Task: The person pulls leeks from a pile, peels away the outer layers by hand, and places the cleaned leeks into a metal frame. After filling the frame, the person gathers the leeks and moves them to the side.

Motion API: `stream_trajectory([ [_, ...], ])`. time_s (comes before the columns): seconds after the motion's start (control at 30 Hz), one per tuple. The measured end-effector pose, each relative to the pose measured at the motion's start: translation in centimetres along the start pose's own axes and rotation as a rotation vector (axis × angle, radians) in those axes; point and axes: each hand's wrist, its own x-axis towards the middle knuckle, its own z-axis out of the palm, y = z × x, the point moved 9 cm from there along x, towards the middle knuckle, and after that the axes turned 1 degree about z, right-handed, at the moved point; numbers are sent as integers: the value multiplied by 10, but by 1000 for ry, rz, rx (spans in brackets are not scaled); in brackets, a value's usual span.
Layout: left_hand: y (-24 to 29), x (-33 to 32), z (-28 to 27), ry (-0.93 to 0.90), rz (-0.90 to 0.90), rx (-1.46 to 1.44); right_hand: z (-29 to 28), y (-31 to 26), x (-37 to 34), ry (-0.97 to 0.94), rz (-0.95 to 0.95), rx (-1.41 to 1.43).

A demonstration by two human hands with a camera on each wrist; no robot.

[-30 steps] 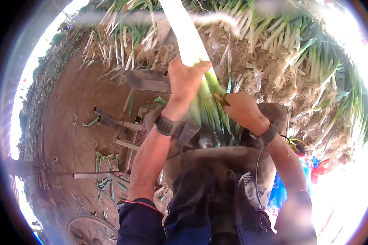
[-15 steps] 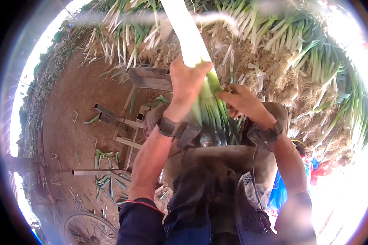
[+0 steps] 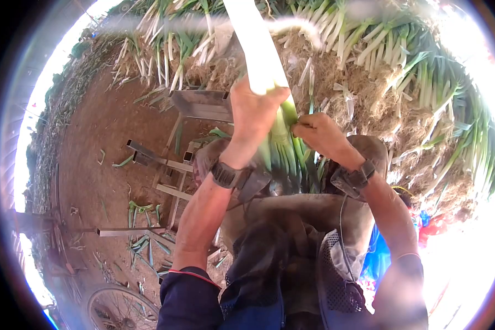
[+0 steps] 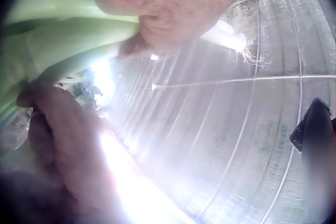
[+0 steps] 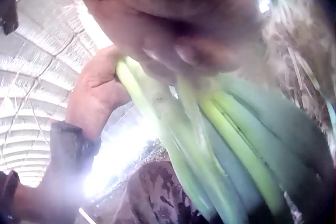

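In the head view the left hand (image 3: 253, 113) grips a bundle of leeks (image 3: 280, 146), white shafts pointing up and away, green leaves hanging toward the lap. At the bundle's right edge, just below the left hand, the right hand (image 3: 324, 137) has its thumb and fingertips together on a leaf. The left wrist view shows the left hand (image 4: 173, 8) wrapped round the pale stalks (image 4: 68, 40), with roots at the far end and the right hand (image 4: 73, 140) below. In the right wrist view, curled right fingers (image 5: 184, 53) cover part of the green leaves (image 5: 210, 145).
Piled leeks (image 3: 456, 104) with tangled roots curve across the back and right. A metal frame (image 3: 173, 165) stands left of the knees. Leaf scraps (image 3: 143, 247) lie on the dirt floor, with a bicycle wheel (image 3: 121, 308) at lower left and blue plastic (image 3: 377, 256) at right.
The right hand moved off the bundle's side, its fingers loosening, then came back to the bundle slightly higher up. The left hand keeps its grip and has shifted slightly right.
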Motion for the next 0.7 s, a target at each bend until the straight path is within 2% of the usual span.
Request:
stream_trajectory([
  [0.07, 0, -3, 6, -14, -2, -25, -2, 8, -2, 42, 22, 297],
  [0.13, -7, -6, 9, -22, -4, -46, -33, -9, -3, 71, 47, 787],
  [0.2, -24, -12, 20, -78, 77, 51, -102, -50, -5, 357, -391, 784],
  [0.27, -37, -8, 15, -83, 3, 53, -146, -82, -14, 267, -333, 1050],
  [0.3, -40, -3, 11, -122, -62, -19, -154, -74, -14, 263, -332, 1051],
  [0.37, -39, 5, 4, -162, -144, -211, -166, -74, -11, 201, -329, 536],
  [0.4, -36, 7, -1, -162, -139, -209, -166, -74, -11, 203, -335, 537],
  [0.47, -24, 11, 0, -234, -97, -333, -139, -66, -2, 31, -119, -9],
  [0.57, -15, 8, 6, -299, -75, -331, -116, -47, 3, -213, 220, -825],
  [0.6, -17, 6, 10, -331, -82, -321, -116, -52, 5, -197, 214, -828],
  [0.67, -28, -1, 19, -382, -167, -297, -129, -68, 12, 18, 196, -369],
  [0.7, -25, -6, 30, -464, -149, -328, -120, -69, 22, 44, 185, -376],
])
